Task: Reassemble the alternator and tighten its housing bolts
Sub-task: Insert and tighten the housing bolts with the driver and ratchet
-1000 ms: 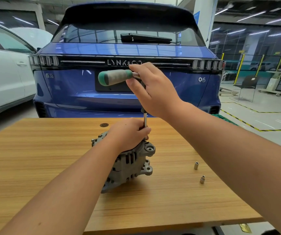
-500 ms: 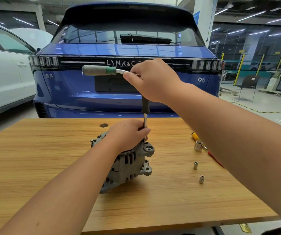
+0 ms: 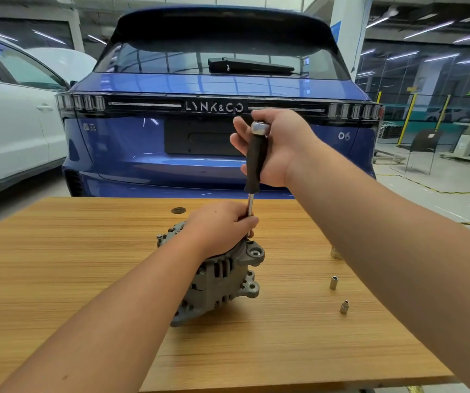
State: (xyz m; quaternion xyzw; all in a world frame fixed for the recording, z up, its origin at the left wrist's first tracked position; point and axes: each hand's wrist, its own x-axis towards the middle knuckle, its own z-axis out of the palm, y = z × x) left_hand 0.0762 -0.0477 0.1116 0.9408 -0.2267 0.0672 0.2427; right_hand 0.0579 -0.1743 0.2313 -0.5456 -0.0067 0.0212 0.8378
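The grey alternator (image 3: pixel 222 282) lies on its side in the middle of the wooden table (image 3: pixel 58 265). My left hand (image 3: pixel 219 225) rests on top of it, fingers pinched round the lower steel shaft of an upright driver tool (image 3: pixel 256 157). The tool has a black grip and a silver head on top. My right hand (image 3: pixel 284 146) wraps the black grip from behind, thumb on the left. The tool's tip and the bolt under it are hidden by my left hand. No green handle shows.
Two small sockets (image 3: pixel 333 282) (image 3: pixel 344 306) stand on the table right of the alternator, and a larger one (image 3: pixel 335 252) peeks out beside my right forearm. A blue car (image 3: pixel 214 165) is parked just behind the table, a white car (image 3: pixel 7 131) at left.
The green handle that stuck out to the left has swung out of sight behind my right hand. My left hand and the alternator stay put. My right forearm now covers the yellow tool.
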